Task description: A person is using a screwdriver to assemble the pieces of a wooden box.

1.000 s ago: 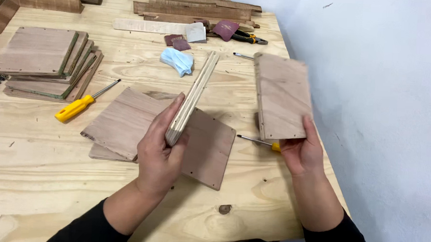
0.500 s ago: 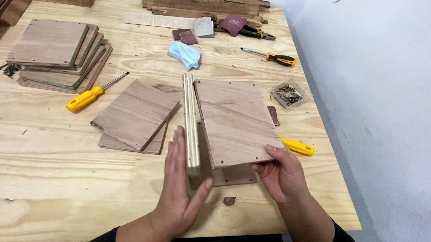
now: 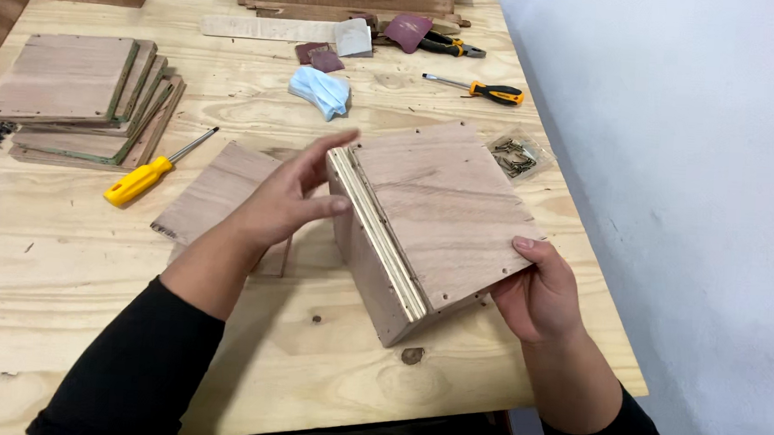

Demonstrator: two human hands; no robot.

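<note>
Two hands on one job: the right hand (image 3: 541, 301) grips the near right corner of a flat brown plywood panel (image 3: 445, 207) lying across an upright brown plywood board (image 3: 363, 260), thumb on top. The left hand (image 3: 286, 205) is open, fingers spread, fingertips touching the top edge of the upright board at the joint. Both pieces sit mid-table on the pale pine worktable (image 3: 64, 315), a little toward its right side.

Plywood looks stiff, light enough for one hand, dry and not slippery; the unfastened joint would probably shift. Best hold seems to be the outer edges and corners, clear of the small holes along the rim.

Table's right edge is near the right hand. Loose brown plywood sheet (image 3: 221, 191) lies just left, yellow-handled screwdriver (image 3: 146, 178) beyond it, stack of square plywood panels (image 3: 76, 95) far left. Clear bag of screws (image 3: 516, 155) lies just beyond the panel. Bare room is at the front.
</note>
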